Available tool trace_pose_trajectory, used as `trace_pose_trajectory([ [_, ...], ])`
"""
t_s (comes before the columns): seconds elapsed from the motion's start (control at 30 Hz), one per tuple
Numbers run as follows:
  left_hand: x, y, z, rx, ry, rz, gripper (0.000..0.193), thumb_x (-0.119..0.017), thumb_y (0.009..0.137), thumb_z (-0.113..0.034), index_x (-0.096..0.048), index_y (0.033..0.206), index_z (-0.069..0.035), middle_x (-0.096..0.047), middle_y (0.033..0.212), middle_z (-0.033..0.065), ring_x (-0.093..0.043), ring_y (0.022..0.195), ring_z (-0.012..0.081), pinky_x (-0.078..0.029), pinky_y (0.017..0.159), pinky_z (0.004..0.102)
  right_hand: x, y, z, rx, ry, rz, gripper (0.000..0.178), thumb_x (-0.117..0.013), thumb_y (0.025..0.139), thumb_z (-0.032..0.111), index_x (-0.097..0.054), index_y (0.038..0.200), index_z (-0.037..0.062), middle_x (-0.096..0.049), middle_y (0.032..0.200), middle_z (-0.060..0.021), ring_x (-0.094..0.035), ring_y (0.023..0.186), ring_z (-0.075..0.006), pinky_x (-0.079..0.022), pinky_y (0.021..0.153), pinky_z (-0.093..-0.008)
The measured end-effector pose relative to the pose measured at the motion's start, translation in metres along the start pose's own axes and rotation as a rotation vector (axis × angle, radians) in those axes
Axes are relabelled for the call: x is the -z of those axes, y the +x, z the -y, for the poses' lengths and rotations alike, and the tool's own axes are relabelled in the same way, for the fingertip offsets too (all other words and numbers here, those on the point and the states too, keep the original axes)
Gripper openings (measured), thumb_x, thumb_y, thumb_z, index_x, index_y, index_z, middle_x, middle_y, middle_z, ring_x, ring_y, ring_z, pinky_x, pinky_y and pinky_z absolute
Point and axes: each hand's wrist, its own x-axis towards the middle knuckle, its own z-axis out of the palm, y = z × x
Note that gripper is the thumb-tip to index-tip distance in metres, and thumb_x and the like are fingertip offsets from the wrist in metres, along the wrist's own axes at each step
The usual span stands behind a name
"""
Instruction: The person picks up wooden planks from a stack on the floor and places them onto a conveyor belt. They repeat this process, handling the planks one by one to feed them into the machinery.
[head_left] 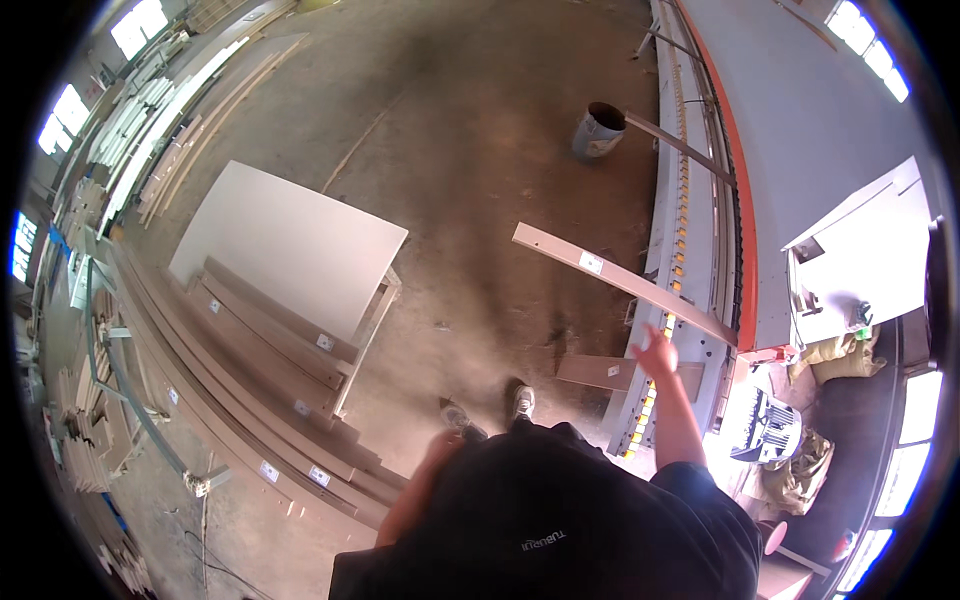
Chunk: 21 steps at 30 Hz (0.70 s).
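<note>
My right hand (655, 352) reaches out over the edge of a long machine (695, 250) on my right, its fingers apart and nothing seen in them. Just beyond it, a narrow beige board (625, 280) with a white label juts from the machine over the floor. A second labelled beige board (595, 370) sticks out lower down, beside my wrist. Whether my hand touches either board I cannot tell. My left hand (447, 442) hangs low by my body, blurred, its fingers not clear; the stacked boards (320, 440) lie to its left.
A pale panel (290, 240) lies on a stand to the left, next to several labelled strips. A metal drum (598, 132) stands on the floor ahead, near the machine. Sacks (800, 470) and a grey motor (768, 425) sit at the far right. Long planks (180, 130) line the far left.
</note>
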Motion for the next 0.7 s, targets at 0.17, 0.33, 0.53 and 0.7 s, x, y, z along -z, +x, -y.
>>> trace_pose_trajectory([
  [0.17,0.018,-0.018,-0.03,0.055,0.086,-0.017,0.046,-0.073,0.089,-0.034,-0.07,0.124,-0.005,-0.075,0.107,0.0184,-0.073,0.101,0.0298,-0.056,0.091,0.0406,0.014,0.062,-0.111,-0.114,-0.121,-0.125,0.077,-0.076,0.079,0.012,-0.046,0.15,0.0165,-0.049,0.153,-0.0096,-0.049,0.138,-0.0318,-0.043,0.115,-0.0441],
  [0.33,0.052,-0.019,-0.045,0.045,0.118,-0.172,0.044,-0.071,0.09,-0.034,-0.071,0.125,-0.008,-0.076,0.109,0.0149,-0.072,0.103,0.029,-0.055,0.092,0.0388,0.017,0.057,-0.121,-0.12,-0.353,0.008,0.041,-0.071,0.082,0.011,-0.065,0.122,0.0194,-0.067,0.126,-0.0045,-0.062,0.123,-0.0261,-0.052,0.101,-0.0426],
  [0.53,0.033,0.01,-0.123,-0.059,-0.156,-0.015,0.035,-0.068,0.095,-0.023,-0.071,0.121,0.0,-0.074,0.103,0.0093,-0.067,0.092,0.0149,-0.054,0.083,0.0331,0.019,0.011,-0.068,0.136,-0.159,0.091,0.061,-0.091,0.062,0.031,-0.068,0.117,0.0199,-0.073,0.115,-0.0032,-0.071,0.107,-0.0257,-0.057,0.092,-0.0423],
  [0.7,-0.002,0.009,-0.25,-0.163,-0.858,0.238,0.042,-0.065,0.102,-0.027,-0.056,0.134,-0.001,-0.069,0.117,0.0102,-0.067,0.106,0.0194,-0.056,0.09,0.035,0.016,-0.073,0.088,0.527,0.198,0.074,0.063,-0.085,0.066,0.033,-0.063,0.123,0.0144,-0.068,0.115,-0.0088,-0.069,0.105,-0.0282,-0.057,0.09,-0.0422],
])
